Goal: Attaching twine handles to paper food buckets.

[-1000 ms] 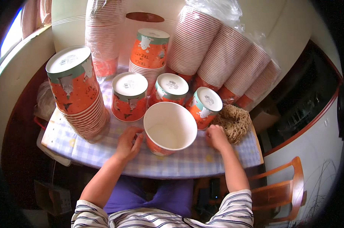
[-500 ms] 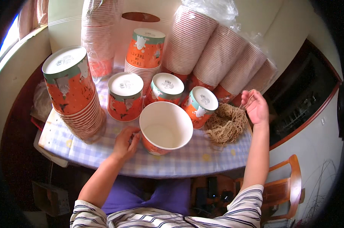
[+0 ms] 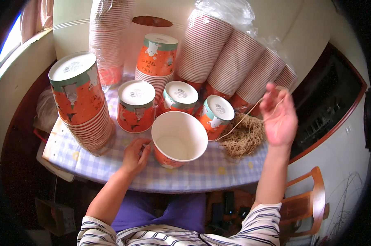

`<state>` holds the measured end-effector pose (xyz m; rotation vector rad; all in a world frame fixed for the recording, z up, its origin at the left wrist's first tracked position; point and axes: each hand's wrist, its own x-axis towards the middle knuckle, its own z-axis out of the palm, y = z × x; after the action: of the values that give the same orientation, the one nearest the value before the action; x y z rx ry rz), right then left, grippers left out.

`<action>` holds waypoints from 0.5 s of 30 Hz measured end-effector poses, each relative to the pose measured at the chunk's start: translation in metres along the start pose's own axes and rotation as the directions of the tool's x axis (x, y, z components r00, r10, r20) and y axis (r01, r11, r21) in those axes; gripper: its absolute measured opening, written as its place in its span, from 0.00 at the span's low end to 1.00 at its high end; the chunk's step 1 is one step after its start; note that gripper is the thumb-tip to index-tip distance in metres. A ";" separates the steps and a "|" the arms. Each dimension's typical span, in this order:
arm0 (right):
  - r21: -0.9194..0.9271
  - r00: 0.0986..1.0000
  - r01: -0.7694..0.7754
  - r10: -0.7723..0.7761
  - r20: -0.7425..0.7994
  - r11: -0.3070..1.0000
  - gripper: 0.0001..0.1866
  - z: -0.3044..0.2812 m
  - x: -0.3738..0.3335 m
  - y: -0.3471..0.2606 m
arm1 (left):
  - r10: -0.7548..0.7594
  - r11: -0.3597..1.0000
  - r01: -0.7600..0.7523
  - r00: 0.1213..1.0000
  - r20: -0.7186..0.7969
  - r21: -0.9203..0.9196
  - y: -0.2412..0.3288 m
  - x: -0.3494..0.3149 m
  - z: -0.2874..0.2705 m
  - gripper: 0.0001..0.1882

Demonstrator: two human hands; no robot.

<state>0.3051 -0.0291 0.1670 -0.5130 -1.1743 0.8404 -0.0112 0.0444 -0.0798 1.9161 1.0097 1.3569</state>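
Left of the tub [image 3: 180, 160], left hand [image 3: 137, 156] half-curls, hold unclear; rightward, loosely curled right hand [image 3: 279, 117] holds twine [image 3: 240, 122] high, seemingly avoiding tangles.

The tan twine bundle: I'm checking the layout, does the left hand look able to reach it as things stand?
Probably not straight across: the open tub stands between the left hand and the twine bundle. Going around the tub's near side looks possible.

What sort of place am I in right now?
Probably a room in a home, though I can't be certain: there's a blue-and-white checked tablecloth, a wooden chair on the right, and a curtain hanging at the upper left.
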 end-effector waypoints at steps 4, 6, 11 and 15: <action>0.116 0.985 -0.149 0.158 -0.072 0.982 0.11 0.026 -0.059 0.047 | 0.063 0.998 -0.063 0.996 -0.066 0.000 0.004 0.000 -0.007 0.08; 0.245 0.969 -0.202 0.230 -0.092 0.948 0.11 0.036 -0.084 0.072 | 0.084 0.996 -0.086 0.993 -0.085 -0.010 0.015 -0.006 -0.014 0.07; 0.432 0.929 -0.307 0.366 -0.059 0.848 0.11 0.067 -0.125 0.098 | 0.219 0.938 -0.212 0.976 -0.007 -0.273 0.085 -0.046 -0.021 0.07; 0.511 0.919 -0.293 0.385 -0.083 0.808 0.10 0.082 -0.139 0.107 | -0.002 0.868 0.193 0.922 0.387 -0.458 0.108 -0.059 0.001 0.20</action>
<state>0.1754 -0.0808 0.0331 -0.3708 -0.6617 1.3299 0.0052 -0.0638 -0.0243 1.6189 0.5020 1.0058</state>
